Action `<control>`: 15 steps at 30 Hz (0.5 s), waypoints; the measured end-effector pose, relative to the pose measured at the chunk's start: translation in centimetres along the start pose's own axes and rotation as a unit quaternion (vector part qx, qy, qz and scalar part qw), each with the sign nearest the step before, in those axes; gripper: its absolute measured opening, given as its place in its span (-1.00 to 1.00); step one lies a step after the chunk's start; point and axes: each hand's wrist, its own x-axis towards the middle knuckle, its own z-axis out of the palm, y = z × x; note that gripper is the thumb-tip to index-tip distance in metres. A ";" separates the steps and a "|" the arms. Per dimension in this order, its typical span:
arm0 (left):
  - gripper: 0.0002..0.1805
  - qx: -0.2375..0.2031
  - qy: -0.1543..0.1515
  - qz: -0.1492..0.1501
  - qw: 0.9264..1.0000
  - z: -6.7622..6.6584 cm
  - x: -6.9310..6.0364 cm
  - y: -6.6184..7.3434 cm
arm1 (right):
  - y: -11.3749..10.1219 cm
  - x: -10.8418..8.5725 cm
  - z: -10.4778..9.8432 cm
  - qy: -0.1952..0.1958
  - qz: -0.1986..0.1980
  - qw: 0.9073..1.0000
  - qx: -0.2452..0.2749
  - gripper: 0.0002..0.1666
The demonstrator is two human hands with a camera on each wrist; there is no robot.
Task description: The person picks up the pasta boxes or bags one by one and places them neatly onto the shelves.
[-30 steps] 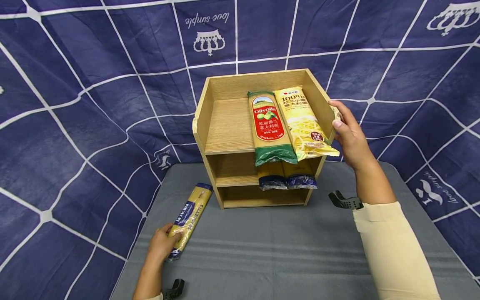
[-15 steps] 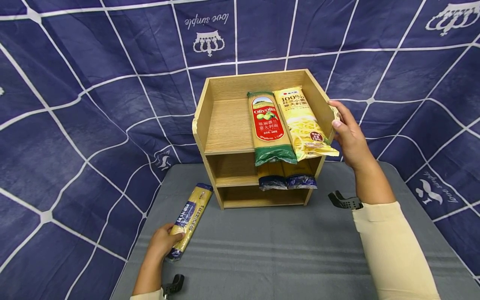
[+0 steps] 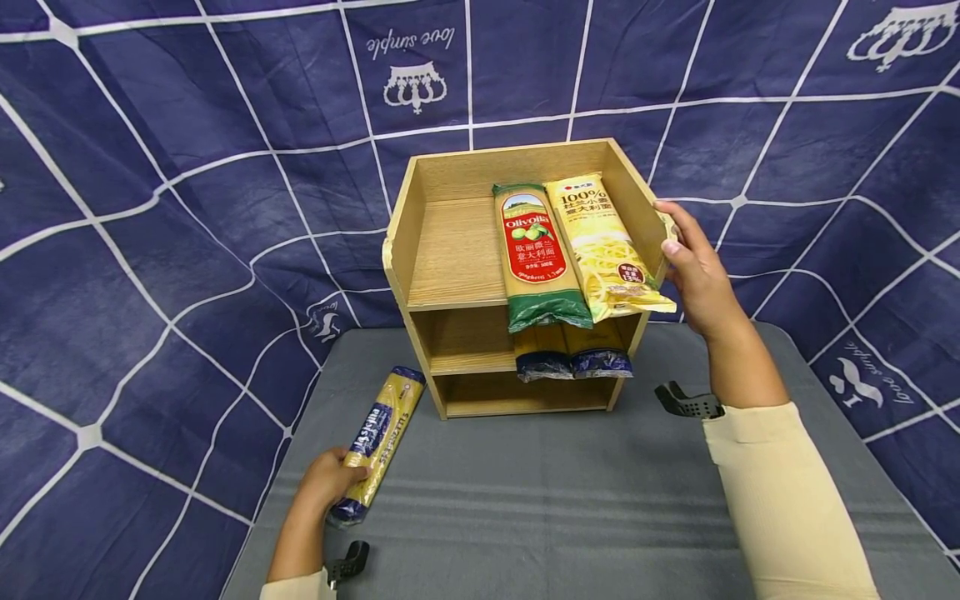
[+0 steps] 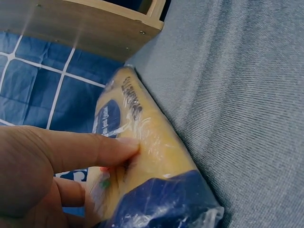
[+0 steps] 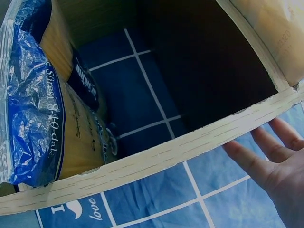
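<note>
My left hand (image 3: 330,481) holds a yellow and blue spaghetti pack (image 3: 381,437) near its lower end. In the left wrist view, the thumb lies across the pack's wrapper and the other fingers are partly hidden behind it. A wooden shelf (image 3: 459,250) with three levels stands ahead. My right hand (image 3: 699,279) grips the front edge of its right side panel between thumb and fingers. On the top level lie a green and red spaghetti pack (image 3: 536,250) and a yellow pasta pack (image 3: 603,242), side by side. Blue-ended pasta packs (image 3: 600,362) poke out of the middle level.
Grey cloth (image 3: 525,500) covers the table under the shelf. Behind and at both sides hangs a blue curtain (image 3: 225,208) with white lines. The spaghetti pack's far end is close to the shelf's lower left corner.
The near end of the spaghetti pack has shifted slightly left, and the pack has turned a little in my left hand. My right hand keeps its place on the shelf panel.
</note>
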 end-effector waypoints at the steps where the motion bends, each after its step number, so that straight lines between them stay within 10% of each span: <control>1: -0.59 -0.003 -0.002 -0.002 1.000 0.0 0.0 0.1 | 0.0 0.0 0.0 0.000 -0.001 1.000 -0.001 -0.42; 15: -0.59 0.039 0.014 0.004 0.999 0.2 -0.5 1.3 | 0.3 0.0 -0.2 0.006 0.002 1.000 0.009 -0.44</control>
